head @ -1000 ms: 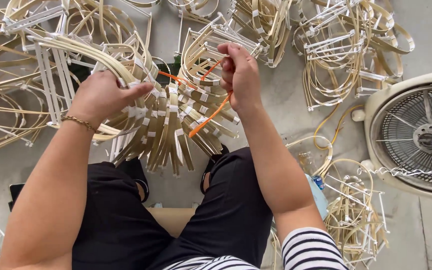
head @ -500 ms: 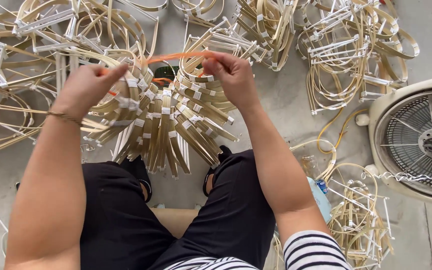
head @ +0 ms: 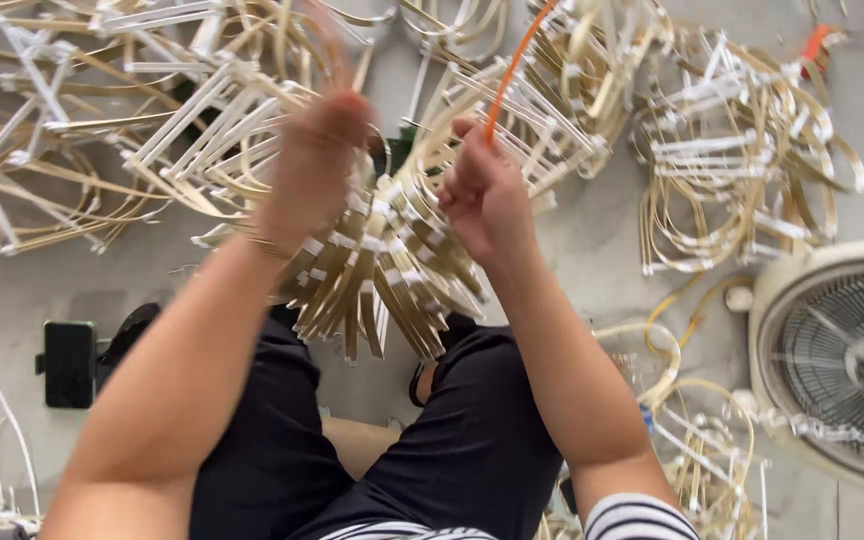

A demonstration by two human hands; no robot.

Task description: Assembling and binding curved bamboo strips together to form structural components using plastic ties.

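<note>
The right hand [head: 487,195] is closed on an orange strip [head: 514,68] that rises from its grip above a bundle of pale cane strips [head: 392,270] held over the lap. The left hand [head: 317,150] is blurred; I cannot tell its grip. A fan [head: 837,360] stands on the floor [head: 592,240] nearby.
</note>
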